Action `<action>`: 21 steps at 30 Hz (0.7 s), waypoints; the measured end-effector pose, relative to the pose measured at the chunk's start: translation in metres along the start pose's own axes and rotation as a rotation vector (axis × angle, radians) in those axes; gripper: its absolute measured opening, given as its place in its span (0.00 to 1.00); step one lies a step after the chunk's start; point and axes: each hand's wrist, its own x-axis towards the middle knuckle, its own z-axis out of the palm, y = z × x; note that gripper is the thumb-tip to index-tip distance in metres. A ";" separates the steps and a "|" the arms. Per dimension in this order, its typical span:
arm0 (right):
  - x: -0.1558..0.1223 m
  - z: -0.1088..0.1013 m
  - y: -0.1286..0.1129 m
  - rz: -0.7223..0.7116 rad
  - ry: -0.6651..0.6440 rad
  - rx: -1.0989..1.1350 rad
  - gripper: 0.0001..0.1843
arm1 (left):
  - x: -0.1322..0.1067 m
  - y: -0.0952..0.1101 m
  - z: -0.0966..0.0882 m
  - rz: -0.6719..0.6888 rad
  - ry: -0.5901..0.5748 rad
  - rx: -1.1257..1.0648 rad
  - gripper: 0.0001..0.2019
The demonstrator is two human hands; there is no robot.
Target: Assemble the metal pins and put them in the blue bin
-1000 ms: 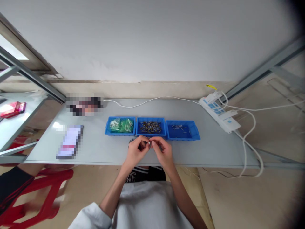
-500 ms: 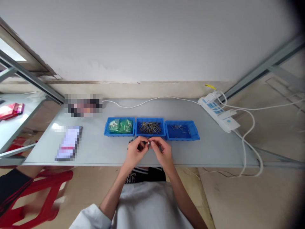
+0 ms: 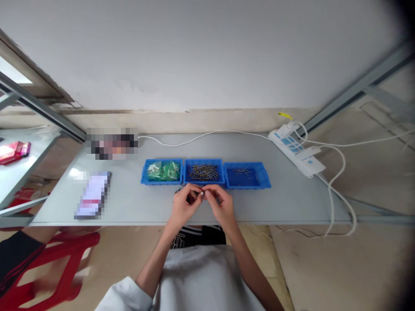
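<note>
My left hand (image 3: 183,206) and my right hand (image 3: 222,206) meet just in front of the middle blue tray (image 3: 203,182), fingertips almost touching. Between them is a small piece with a white end (image 3: 202,193), pinched by thumbs and forefingers; most of it is hidden. Slim metal pins (image 3: 203,172) fill the middle tray. In the left blue tray (image 3: 144,183) lie green and clear plastic bags (image 3: 164,170) with small white parts. The right blue tray (image 3: 249,187) holds several loose pins (image 3: 242,172). Dark small items (image 3: 177,190) show partly behind my left hand.
A white power strip (image 3: 296,151) with cables lies at the table's right end. A blurred-out phone-like object (image 3: 93,194) is on the left, with another pixelated item (image 3: 113,144) behind it. Beside the table is a red stool (image 3: 69,263), where another person's leg (image 3: 19,255) shows.
The view has shifted very slightly. Both hands keep the same pinch on the small piece, with only a slight change at the fingertips.
</note>
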 end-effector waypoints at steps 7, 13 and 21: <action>0.000 0.003 0.000 -0.056 0.030 -0.054 0.09 | 0.000 0.000 -0.001 -0.010 0.008 -0.007 0.02; -0.003 0.010 0.001 -0.173 0.040 -0.118 0.04 | -0.003 -0.004 -0.001 -0.024 0.009 0.032 0.04; 0.017 -0.034 -0.026 -0.287 0.505 -0.478 0.08 | -0.005 0.003 -0.002 -0.034 0.125 -0.011 0.08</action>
